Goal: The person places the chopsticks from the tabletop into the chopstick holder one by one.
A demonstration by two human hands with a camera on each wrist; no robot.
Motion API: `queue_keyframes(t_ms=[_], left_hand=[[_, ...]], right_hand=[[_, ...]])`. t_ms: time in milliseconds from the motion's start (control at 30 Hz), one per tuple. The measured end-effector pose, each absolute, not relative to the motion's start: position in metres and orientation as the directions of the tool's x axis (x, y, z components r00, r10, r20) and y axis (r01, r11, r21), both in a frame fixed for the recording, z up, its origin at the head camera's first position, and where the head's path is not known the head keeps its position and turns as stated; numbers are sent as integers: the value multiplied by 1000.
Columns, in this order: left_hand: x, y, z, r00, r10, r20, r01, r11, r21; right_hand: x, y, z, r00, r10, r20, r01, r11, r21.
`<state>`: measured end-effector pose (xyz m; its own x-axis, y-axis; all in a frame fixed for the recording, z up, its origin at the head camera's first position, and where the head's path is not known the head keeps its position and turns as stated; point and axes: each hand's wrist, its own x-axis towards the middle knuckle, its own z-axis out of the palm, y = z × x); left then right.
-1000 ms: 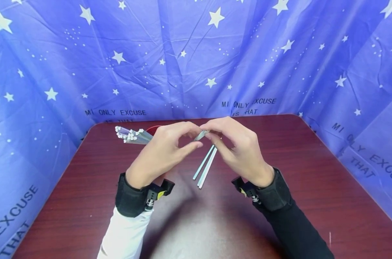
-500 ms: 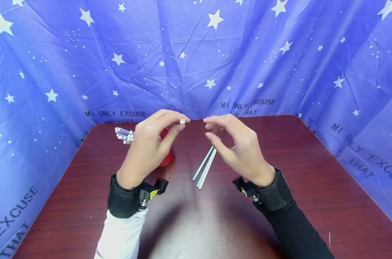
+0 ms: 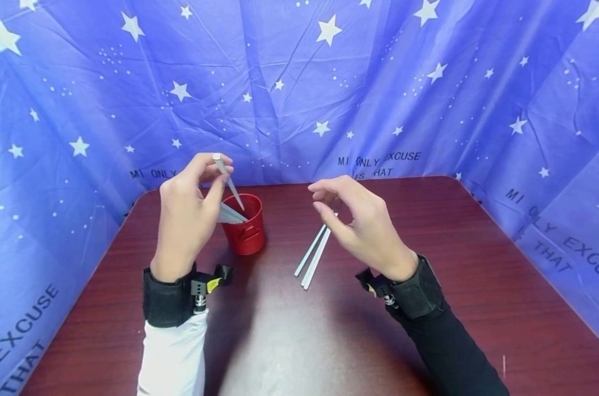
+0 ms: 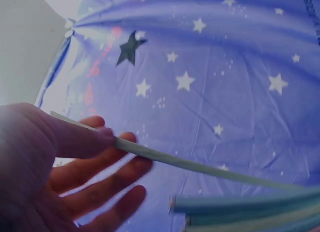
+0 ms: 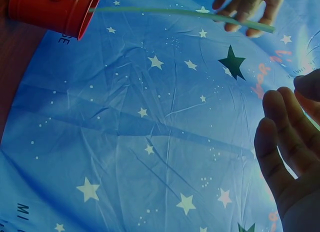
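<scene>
The left hand (image 3: 187,212) is raised over the red cup (image 3: 246,226) at the far left of the bench (image 3: 477,286), its grip pinching a thin pale stick (image 3: 228,184) between thumb and fingertips; the stick slants down with its lower end inside the cup's mouth, where other sticks already lie. The right hand (image 3: 363,225) hovers just above two pale sticks (image 3: 315,254) lying side by side on the bench, its grip loosely curled and holding nothing, thumb and forefinger apart. Both wrists wear black straps. The blue starred cloth (image 3: 428,82) behind the bench bears the readable words "MI ONLY EXCUSE" and, partly hidden, "THAT".
</scene>
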<state>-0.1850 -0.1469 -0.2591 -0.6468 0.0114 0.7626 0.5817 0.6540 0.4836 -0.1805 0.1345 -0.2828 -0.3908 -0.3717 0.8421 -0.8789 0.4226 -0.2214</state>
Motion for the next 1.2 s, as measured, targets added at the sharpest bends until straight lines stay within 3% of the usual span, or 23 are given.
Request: queue_keyframes(t_ms=[367, 567, 933, 1200], left_hand=[[-183, -164, -259, -827, -25, 561, 335, 781, 527], [-183, -167, -259, -882, -32, 470, 251, 812, 526], [-182, -166, -257, -893, -43, 449, 245, 790, 562], [-181, -163, -257, -834, -63, 548, 338, 728, 597]], right_hand=[[-181, 132, -286, -413, -382, 827, -873, 426, -238], [-181, 131, -288, -426, -404, 810, -870, 429, -244], [-186, 126, -296, -458, -503, 732, -868, 432, -246], [-190, 112, -317, -543, -700, 463, -831, 528, -176]])
